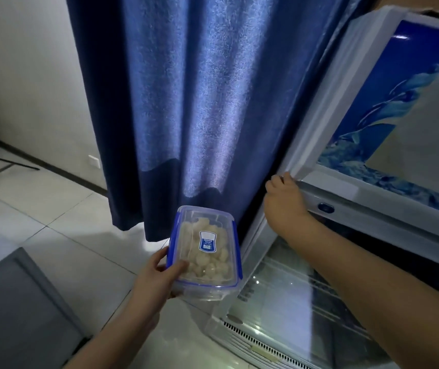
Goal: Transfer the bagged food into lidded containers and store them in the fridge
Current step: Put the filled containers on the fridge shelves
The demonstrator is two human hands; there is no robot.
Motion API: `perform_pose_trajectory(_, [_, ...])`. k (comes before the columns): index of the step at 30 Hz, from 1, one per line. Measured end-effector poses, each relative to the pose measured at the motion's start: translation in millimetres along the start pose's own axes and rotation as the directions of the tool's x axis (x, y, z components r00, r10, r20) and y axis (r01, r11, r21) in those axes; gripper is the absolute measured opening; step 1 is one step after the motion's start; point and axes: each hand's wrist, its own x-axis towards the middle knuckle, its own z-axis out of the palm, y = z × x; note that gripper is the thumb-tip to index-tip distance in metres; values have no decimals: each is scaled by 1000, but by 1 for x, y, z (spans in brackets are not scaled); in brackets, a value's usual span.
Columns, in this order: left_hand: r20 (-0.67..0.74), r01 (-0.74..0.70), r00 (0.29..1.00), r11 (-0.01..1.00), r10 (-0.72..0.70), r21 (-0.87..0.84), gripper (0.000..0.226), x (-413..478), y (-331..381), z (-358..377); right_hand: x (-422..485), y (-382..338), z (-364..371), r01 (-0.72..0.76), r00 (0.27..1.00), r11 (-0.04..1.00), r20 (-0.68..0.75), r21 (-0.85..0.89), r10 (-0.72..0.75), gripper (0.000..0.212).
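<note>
My left hand [159, 275] grips a clear lidded container [205, 251] with blue clasps, thumb on its lid. Pale round pieces of food fill it, and a blue label sits on the lid. The container hangs above the floor just left of the fridge [327, 209]. My right hand [284, 198] grips the lower corner of the fridge's upper door [372, 107], fingers curled round its white edge. That door bears a blue dolphin picture. Below my right forearm is the fridge's glass-fronted lower section [292, 294], with wire shelves visible behind the glass.
A dark blue curtain [199, 102] hangs right behind the container, down to the tiled floor [66, 230]. A grey cabinet or table edge [13, 302] stands at the lower left. A black tripod leg [5, 161] rests by the wall at far left.
</note>
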Motion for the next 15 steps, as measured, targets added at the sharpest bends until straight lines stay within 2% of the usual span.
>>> perform_pose_trajectory(6, [-48, -16, 999, 1000, 16, 10, 34, -13, -3, 0, -5, -3, -2, -36, 999, 993, -11, 113, 37, 29])
perform_pose_trajectory(8, [-31, -17, 999, 1000, 18, 16, 34, -17, -3, -3, -12, -6, -8, -61, 989, 990, -124, 128, 77, 21])
perform_pose_trajectory(10, [2, -11, 1000, 1000, 11, 16, 34, -22, -2, -7, -21, -12, -15, -85, 985, 983, -133, 161, 107, 14])
perform_pose_trajectory(13, [61, -7, 998, 1000, 5, 29, 32, -29, -3, -16, -47, -27, -31, -117, 974, 959, -159, 257, 161, 21])
perform_pose_trajectory(15, [88, -13, 996, 999, 9, 44, 31, -34, -5, -23, -72, -40, -43, -129, 951, 932, -225, 338, 213, 23])
